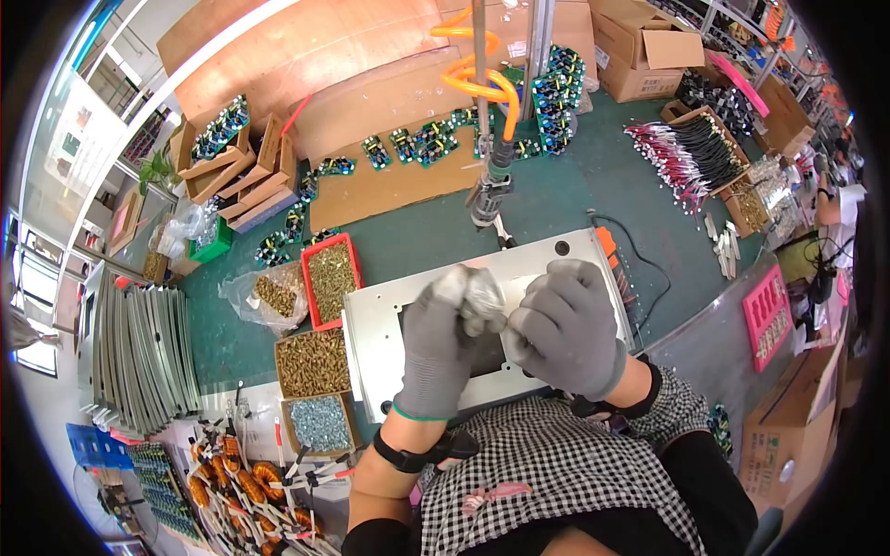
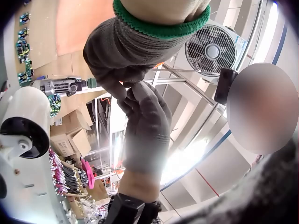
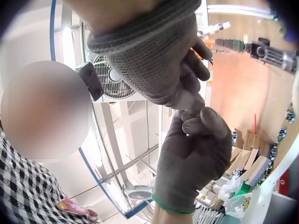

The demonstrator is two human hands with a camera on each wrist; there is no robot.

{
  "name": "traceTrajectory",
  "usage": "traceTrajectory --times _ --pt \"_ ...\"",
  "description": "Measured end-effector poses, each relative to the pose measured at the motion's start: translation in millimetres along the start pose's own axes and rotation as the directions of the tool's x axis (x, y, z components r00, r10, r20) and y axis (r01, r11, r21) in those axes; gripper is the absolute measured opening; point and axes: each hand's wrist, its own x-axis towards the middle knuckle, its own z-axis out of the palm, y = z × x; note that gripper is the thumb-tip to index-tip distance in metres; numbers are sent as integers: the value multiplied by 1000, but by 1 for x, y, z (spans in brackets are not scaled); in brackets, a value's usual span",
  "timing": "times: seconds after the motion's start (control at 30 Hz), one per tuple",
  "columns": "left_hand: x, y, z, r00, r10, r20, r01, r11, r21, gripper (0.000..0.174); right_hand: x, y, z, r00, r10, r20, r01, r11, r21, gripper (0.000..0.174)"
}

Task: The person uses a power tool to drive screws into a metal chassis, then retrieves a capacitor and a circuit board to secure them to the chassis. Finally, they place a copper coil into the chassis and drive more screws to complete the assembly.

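My gloved left hand (image 1: 436, 347) and gloved right hand (image 1: 570, 329) meet in front of me, above a pale metal panel (image 1: 375, 320) with a dark rectangular opening. In the right wrist view, the left hand (image 3: 189, 158) points up with curled fingers. Its fingertips touch those of the right hand (image 3: 156, 65), which comes down from above. The left wrist view also shows the fingertips together, right hand (image 2: 147, 126) below. I cannot tell whether something small is between them. A power screwdriver (image 1: 491, 196) hangs just beyond the panel.
Left of the panel are a red tray (image 1: 360, 269) of small screws, a box of brass-coloured pieces (image 1: 313, 363) and a box of silvery pieces (image 1: 320, 423). Circuit boards (image 1: 436, 141) line the back. Bundled cables (image 1: 681, 157) lie at right; stacked metal sheets (image 1: 139, 357) stand far left.
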Motion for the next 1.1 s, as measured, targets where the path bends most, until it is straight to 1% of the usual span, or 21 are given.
traceTrajectory --times 0.03,0.07,0.17,0.2,0.27,0.3,0.37,0.4,0.5,0.57,0.6,0.67,0.7,0.77,0.87,0.97,1.0,1.07,1.1 --pt "0 7 3 999 26 -25 -27 998 -61 27 -1 1 0 1000 24 0 -24 999 43 18" --pt "-2 10 2 999 16 29 -15 1000 -16 27 -2 2 0 999 48 1 -48 995 85 19" --pt "-2 3 1 999 28 30 -29 998 59 27 2 4 -10 993 117 4 -116 977 179 19" --pt "-2 2 1 998 51 27 -54 994 91 28 6 5 -15 990 141 1 -138 969 204 19" --pt "-1 -2 2 995 99 30 -102 983 155 28 11 4 -22 990 136 -26 -127 968 216 20" --pt "-1 -6 2 992 121 29 -124 980 158 29 13 2 -23 990 134 -38 -122 967 224 20" --pt "-1 -13 1 986 167 22 -168 972 165 31 18 -5 -19 979 196 -63 -179 961 212 21" --pt "-2 -12 0 987 159 32 -162 972 168 32 19 -7 -17 971 226 -75 -206 956 207 21" --pt "-4 -9 -2 990 131 57 -139 975 173 35 13 -1 -12 968 248 -24 -238 950 203 22" --pt "-7 -9 -3 993 103 65 -113 978 173 35 10 4 -16 955 296 10 -283 903 323 20" --pt "-8 -9 -3 992 109 60 -118 977 180 38 9 5 -17 947 320 29 -307 873 379 20" --pt "-8 -8 -4 991 121 54 -129 973 192 45 9 4 -19 915 399 61 -382 807 450 18" --pt "-9 -6 -3 990 129 62 -141 961 238 43 9 4 -20 897 435 79 -416 770 484 17" --pt "-11 -2 -2 986 147 77 -164 931 327 40 9 7 -21 928 367 69 -358 821 445 17" --pt "-14 -1 0 984 146 102 -174 914 367 34 12 10 -24 963 264 57 -264 880 395 16" --pt "-17 1 1 980 131 150 -171 939 297 31 14 10 -26 980 192 43 -196 923 331 16" --pt "-17 1 -1 980 125 158 -171 930 325 26 14 10 -26 984 173 39 -177 935 307 15" --pt "-17 1 -6 979 112 172 -171 909 380 18 14 9 -28 972 217 86 -233 904 359 16" --pt "-16 0 -6 978 133 163 -188 898 398 21 13 8 -28 965 238 110 -262 886 383 16"
